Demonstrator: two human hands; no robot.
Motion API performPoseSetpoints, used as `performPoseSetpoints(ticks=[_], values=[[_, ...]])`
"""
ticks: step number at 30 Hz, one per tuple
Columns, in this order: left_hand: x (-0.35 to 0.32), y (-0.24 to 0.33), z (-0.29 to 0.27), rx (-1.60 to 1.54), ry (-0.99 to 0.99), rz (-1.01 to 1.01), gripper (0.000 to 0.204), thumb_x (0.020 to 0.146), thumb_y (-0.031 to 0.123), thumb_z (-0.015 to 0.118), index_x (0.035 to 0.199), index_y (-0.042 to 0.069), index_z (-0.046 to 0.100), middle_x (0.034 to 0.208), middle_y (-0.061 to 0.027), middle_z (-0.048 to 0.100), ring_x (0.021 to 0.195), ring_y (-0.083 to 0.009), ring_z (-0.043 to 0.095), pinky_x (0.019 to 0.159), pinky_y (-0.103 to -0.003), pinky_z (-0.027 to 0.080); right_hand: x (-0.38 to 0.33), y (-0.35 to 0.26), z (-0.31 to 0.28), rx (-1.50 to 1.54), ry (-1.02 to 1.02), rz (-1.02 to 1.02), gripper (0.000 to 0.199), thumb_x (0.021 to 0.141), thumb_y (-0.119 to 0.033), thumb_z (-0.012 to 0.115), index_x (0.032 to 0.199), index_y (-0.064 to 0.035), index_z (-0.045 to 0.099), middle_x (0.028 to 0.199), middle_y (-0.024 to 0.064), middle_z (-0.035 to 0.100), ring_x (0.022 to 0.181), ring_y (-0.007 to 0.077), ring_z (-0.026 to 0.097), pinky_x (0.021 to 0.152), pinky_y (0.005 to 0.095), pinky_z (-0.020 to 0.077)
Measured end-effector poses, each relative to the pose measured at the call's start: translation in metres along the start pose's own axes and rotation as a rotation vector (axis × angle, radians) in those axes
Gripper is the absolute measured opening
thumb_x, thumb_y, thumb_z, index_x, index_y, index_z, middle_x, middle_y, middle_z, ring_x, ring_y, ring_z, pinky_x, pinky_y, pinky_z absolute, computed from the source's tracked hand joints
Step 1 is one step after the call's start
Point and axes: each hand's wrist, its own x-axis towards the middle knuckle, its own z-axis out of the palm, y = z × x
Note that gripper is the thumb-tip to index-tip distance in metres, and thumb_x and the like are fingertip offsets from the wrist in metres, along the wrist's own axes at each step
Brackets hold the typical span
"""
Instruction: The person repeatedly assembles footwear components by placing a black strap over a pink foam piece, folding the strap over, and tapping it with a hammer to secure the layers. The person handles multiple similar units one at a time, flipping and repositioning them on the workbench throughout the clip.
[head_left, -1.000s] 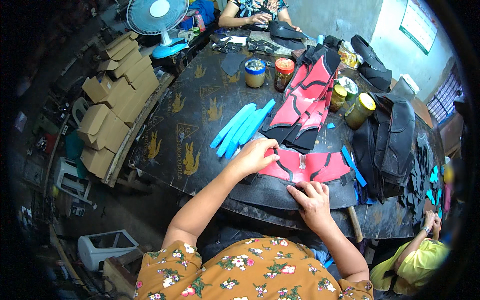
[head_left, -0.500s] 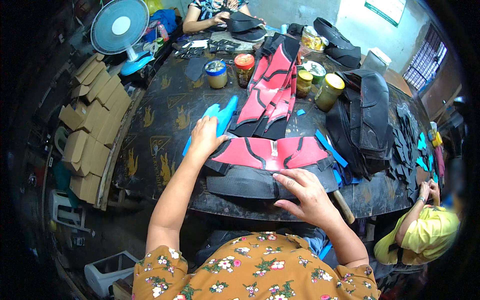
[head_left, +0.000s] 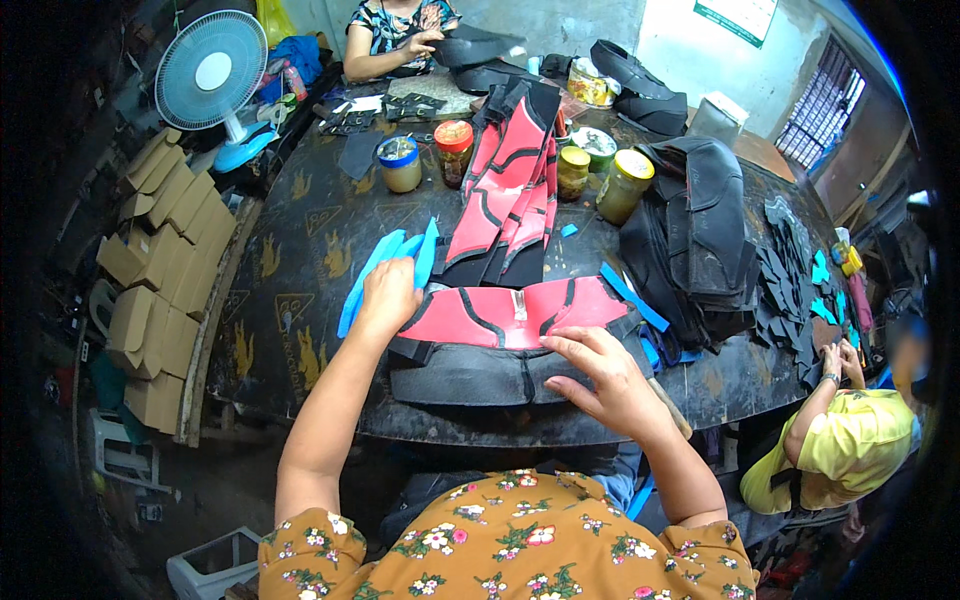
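Centrally, the left hand (head_left: 390, 290) was half curled, palm down, its fingers bent over the near part of the blue strips (head_left: 425, 252); whether it had closed on one could not be told, as the fingertips were hidden. Its thumb side lay beside the left end of a pink-and-black panel (head_left: 470, 315). The right hand (head_left: 605, 375) was loosely open and gripped nothing, index fingertip at the panel's lower edge, thumb apart and over a curved black piece (head_left: 460, 375). The panel lay flat at the near side of the dark table (head_left: 330, 250), its lower edge along the black piece.

Just beyond the panel: a pile of pink-and-black panels (head_left: 500, 200), pointing away. At its left stood a blue-lidded jar (head_left: 400, 170) and a red-lidded jar (head_left: 453, 157); at its right, two yellow-lidded jars (head_left: 627, 187). Right of the panel: a single blue strip (head_left: 634, 297), then stacked black pieces (head_left: 695, 220). At the far end, a co-worker's hand (head_left: 422, 44) held a black curved part (head_left: 475, 45).
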Motion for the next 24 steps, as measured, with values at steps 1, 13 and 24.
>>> performPoseSetpoints(ticks=[1,13,24], values=[[0.001,-0.001,-0.004,-0.036,-0.01,-0.018,0.032,0.082,0.014,0.074,0.109,0.0,0.066,0.102,-0.0261,0.073,0.101,-0.0434,0.072,0.089,-0.054,0.056,0.003,-0.001,-0.001,-0.003,-0.003,-0.005,0.052,0.089,-0.019,0.082,0.137,-0.0057,0.067,0.13,0.0176,0.067,0.122,0.0378,0.063,0.104,0.0455,0.051],[0.009,0.012,-0.094,-0.143,0.261,0.128,0.024,0.09,0.015,0.074,0.113,0.009,0.069,0.103,-0.0201,0.072,0.097,-0.0431,0.07,0.085,-0.053,0.056,0.082,0.025,-0.015,-0.181,0.168,-0.213,0.052,0.084,-0.01,0.082,0.134,-0.0086,0.07,0.134,0.0167,0.067,0.125,0.0366,0.063,0.108,0.0456,0.0496],[-0.003,0.045,-0.121,-0.987,-0.15,0.166,0.033,0.086,0.003,0.078,0.119,0.005,0.076,0.102,-0.0033,0.075,0.094,-0.0127,0.069,0.089,-0.032,0.056,0.101,0.023,-0.005,-0.344,0.213,-0.28,0.076,0.083,-0.02,0.086,0.152,-0.0141,0.056,0.142,0.0169,0.063,0.127,0.0368,0.062,0.113,0.049,0.045]])
